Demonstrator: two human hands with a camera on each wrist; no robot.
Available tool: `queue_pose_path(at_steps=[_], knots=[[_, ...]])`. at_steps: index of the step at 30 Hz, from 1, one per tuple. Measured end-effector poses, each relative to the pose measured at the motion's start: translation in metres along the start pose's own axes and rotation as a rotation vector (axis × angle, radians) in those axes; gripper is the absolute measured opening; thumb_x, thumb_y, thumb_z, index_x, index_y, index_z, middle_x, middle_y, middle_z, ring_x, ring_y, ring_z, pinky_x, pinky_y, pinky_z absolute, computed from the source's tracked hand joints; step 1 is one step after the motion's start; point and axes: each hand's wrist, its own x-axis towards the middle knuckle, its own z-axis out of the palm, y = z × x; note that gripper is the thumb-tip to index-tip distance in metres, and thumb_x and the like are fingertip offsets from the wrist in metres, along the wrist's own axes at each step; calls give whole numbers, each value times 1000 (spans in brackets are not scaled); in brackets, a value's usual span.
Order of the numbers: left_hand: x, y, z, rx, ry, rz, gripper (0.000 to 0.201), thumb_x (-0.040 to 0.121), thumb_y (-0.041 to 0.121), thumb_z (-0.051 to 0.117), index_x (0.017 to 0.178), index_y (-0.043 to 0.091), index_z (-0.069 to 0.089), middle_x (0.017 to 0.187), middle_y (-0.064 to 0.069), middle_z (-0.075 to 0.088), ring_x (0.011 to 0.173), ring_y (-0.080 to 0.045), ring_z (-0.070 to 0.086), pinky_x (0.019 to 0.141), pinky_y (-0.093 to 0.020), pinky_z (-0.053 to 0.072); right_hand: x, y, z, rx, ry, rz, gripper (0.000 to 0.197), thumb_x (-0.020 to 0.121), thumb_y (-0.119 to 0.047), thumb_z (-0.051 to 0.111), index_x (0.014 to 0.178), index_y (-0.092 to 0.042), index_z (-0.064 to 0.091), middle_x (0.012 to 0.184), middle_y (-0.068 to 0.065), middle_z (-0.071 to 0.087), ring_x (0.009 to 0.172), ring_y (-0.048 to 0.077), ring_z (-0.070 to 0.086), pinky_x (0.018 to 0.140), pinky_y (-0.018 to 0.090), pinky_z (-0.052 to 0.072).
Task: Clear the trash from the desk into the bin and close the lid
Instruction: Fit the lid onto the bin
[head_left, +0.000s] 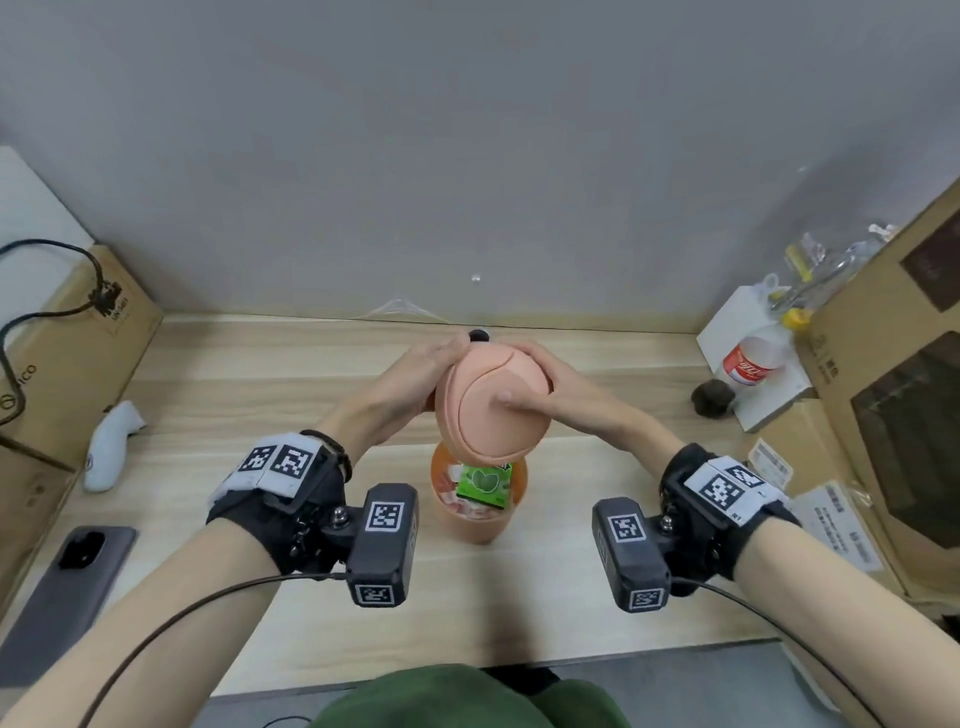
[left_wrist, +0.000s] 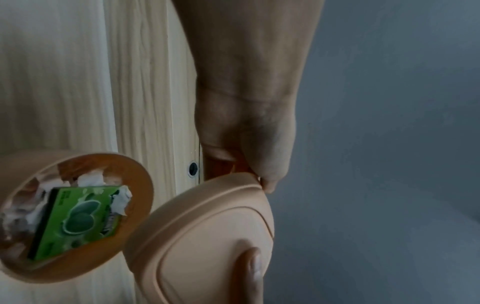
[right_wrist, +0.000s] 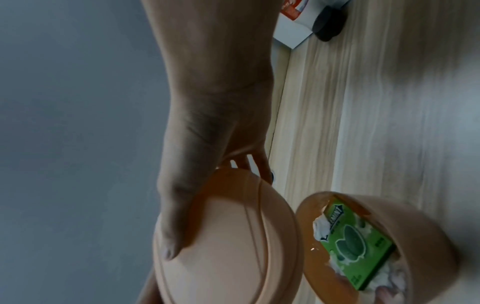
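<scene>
Peach plastic fills the space between my palms: the domed lid (head_left: 493, 397) of the small desk bin is up in the air, tilted, held above and a little behind the open bin (head_left: 478, 525). My left hand (head_left: 415, 382) cups its left edge, fingers curled round the far rim; from the left wrist view only a fingertip or two shows at that rim, the rest of the grip is hidden. My right hand (head_left: 540, 384) wraps the right side, its fingers bent over the far edge and its thumb (head_left: 511, 400) laid flat across the swing flap on top. Both hands are closed on the lid, one at each side, and the lid touches nothing else that I can see.

Below it the bin stands upright on the pale wood desk (head_left: 260, 395), its mouth uncovered. Inside, a green mint box (head_left: 483, 486) lies slanted on top of crumpled white tissue (left_wrist: 91, 181), filling the bin nearly to the rim.

Off to my right a plastic bottle with a red label (head_left: 748, 369) lies on a white box beside cardboard cartons, with a dark round object (head_left: 711, 399) just in front of it. To my left a white controller (head_left: 111, 447) and a dark phone (head_left: 67, 587) rest on the desk.
</scene>
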Motion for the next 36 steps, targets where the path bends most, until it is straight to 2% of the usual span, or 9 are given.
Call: queue_pose_path(at_steps=[4,8,10,13,17,20,25,31,36], knots=[[3,-26,-2,26,107,-81,30,103,31,35,108,21,63,103,-5,64,83,-19,62,77,-33,54,-3,32,-5,19,102,165,59,77,-52,66,128,-34,42,125,-9,54,110,8,55,81,28,52],[1,-68,-13,-21,265,-264,25,99,27,46,116,14,59,98,-4,55,77,-18,56,70,-30,53,-9,69,-2,0,164,375,63,75,-64,59,128,-34,41,123,-7,54,108,17,56,82,40,55],[-5,-86,-14,-36,268,-373,27,97,30,51,116,12,58,97,-2,54,79,-18,56,69,-30,55,-10,80,1,16,149,437,64,75,-67,55,128,-34,40,122,-5,54,105,18,57,84,42,56],[-13,-103,-9,-46,172,-467,39,93,41,54,122,17,59,115,-6,58,99,-25,62,79,-38,57,-4,84,9,-15,96,441,66,73,-71,54,126,-35,41,123,-6,55,106,18,57,86,44,56],[-18,-104,7,-75,67,-416,34,87,48,60,110,26,73,115,-6,67,106,-26,67,80,-35,58,10,73,22,-156,26,373,68,73,-70,54,128,-32,42,125,-3,55,111,22,55,89,42,53],[-16,-104,14,-122,55,-367,33,89,42,62,111,21,74,111,-4,68,99,-23,68,76,-30,59,21,67,30,-295,-18,324,73,75,-67,55,132,-24,40,131,4,55,118,25,52,97,38,45],[-10,-110,16,-140,113,-352,30,90,30,65,113,13,71,119,-8,69,101,-23,67,83,-34,60,29,67,35,-450,-29,321,82,67,-76,50,130,-25,39,130,10,55,120,29,51,99,44,44],[-15,-112,13,-128,39,-296,35,91,11,63,125,15,64,108,-3,71,99,-16,68,82,-27,58,33,63,40,-570,-56,324,92,59,-82,44,131,-25,36,130,15,54,119,35,51,99,47,44],[-16,-117,16,-107,49,-268,38,94,9,60,132,13,59,109,-3,70,95,-15,68,79,-21,58,38,64,40,-594,-64,326,86,69,-75,49,135,-22,34,134,19,48,124,37,45,103,45,40]])
